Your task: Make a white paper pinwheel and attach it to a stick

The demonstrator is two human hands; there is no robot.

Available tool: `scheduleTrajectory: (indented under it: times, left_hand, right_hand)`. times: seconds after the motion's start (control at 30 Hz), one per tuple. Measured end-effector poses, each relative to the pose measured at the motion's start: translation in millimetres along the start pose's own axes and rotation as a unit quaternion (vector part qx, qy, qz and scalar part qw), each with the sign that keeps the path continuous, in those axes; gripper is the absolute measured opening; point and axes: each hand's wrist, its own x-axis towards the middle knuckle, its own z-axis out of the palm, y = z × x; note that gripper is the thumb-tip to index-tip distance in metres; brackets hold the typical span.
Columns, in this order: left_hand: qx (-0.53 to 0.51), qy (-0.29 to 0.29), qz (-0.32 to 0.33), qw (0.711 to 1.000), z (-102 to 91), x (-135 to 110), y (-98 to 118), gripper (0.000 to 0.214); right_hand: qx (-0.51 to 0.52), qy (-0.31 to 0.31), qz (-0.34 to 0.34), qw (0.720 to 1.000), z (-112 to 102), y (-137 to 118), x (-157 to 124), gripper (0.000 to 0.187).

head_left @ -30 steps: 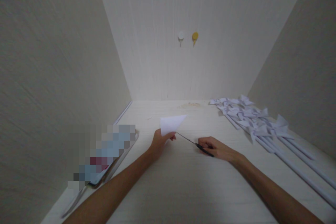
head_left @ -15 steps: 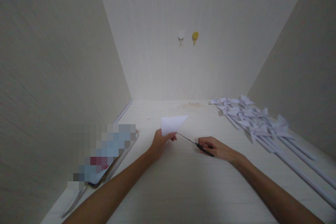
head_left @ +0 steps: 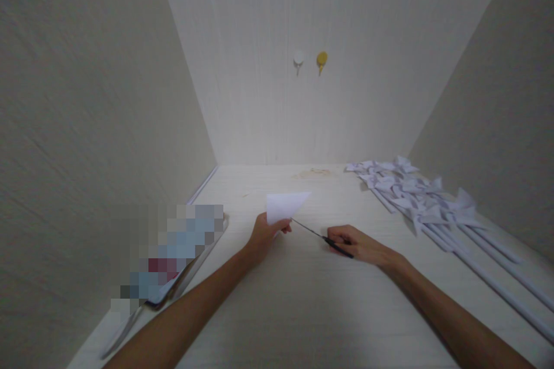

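Note:
A folded piece of white paper (head_left: 286,205), roughly triangular, is pinched at its lower edge by my left hand (head_left: 269,233), thumb in front. My right hand (head_left: 352,244) is closed around the black handles of a pair of scissors (head_left: 335,247). The thin blades reach up and left, their tip at the paper's lower edge beside my left thumb. Whether the tip has entered the paper is too small to tell. Both hands are above a pale wood-grain table (head_left: 277,311).
Several white paper pinwheels (head_left: 411,190) on long white sticks (head_left: 489,274) lie along the right side. At the left, a device with a blurred screen (head_left: 182,253) leans near the side wall. A white hook (head_left: 298,59) and a yellow hook (head_left: 322,60) are on the back wall.
The paper has shifted very slightly to the right and tilted a little. My hands and the scissors are almost in the same place.

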Motion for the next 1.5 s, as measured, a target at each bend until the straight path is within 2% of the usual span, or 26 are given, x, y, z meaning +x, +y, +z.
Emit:
scheduleTrajectory:
  times: [0.7,0.93,1.23,1.5]
  left_hand:
    - [0.033,-0.006,0.01,0.999,-2.1,1,-5,0.016]
    - [0.023,0.001,0.009,1.0,-1.3,0,-2,0.016]
    - [0.01,0.017,0.002,1.0,0.6,-4,12,0.017]
    - [-0.017,0.02,-0.01,1.0,1.5,-2,6,0.014]
  right_hand:
    - [0.022,-0.01,0.0,1.0,1,6,1,0.029]
    - [0.006,-0.007,-0.007,1.0,1,4,1,0.031]
    - [-0.044,-0.001,-0.018,0.999,0,2,0,0.03]
    - [-0.038,0.004,-0.022,0.999,0,8,1,0.03]
